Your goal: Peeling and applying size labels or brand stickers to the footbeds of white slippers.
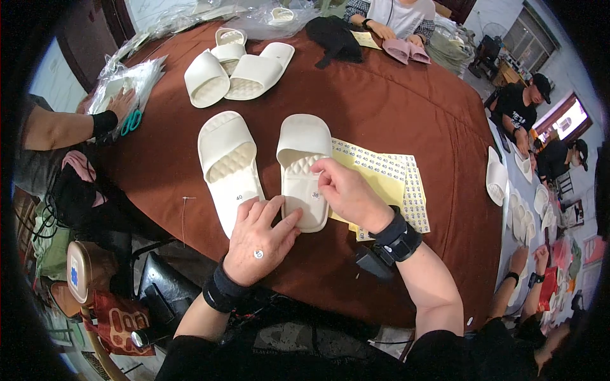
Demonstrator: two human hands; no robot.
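Note:
Two cream slide slippers lie side by side on the brown cloth, toes pointing away from me. The left slipper (pixel 225 152) has a small printed size sticker near its heel. The right slipper (pixel 304 136) carries a similar sticker on its insole. My left hand (pixel 262 236) spreads its fingers over the heels of both slippers; a round white sticker clings to its back. My right hand (pixel 352 195) is curled, thumb and forefinger drawn together above the right slipper's sticker. Whatever they may pinch is hidden. Yellow-backed sticker sheets (pixel 372 178) lie partly under that hand.
Several more cream slippers (pixel 254 76) sit farther back, beside a black cloth (pixel 333 39). A person across the table handles pink slippers (pixel 406 51). At left, another person's hand rests on plastic bags near teal scissors (pixel 131 122). A second table (pixel 505 235) with slippers stands right.

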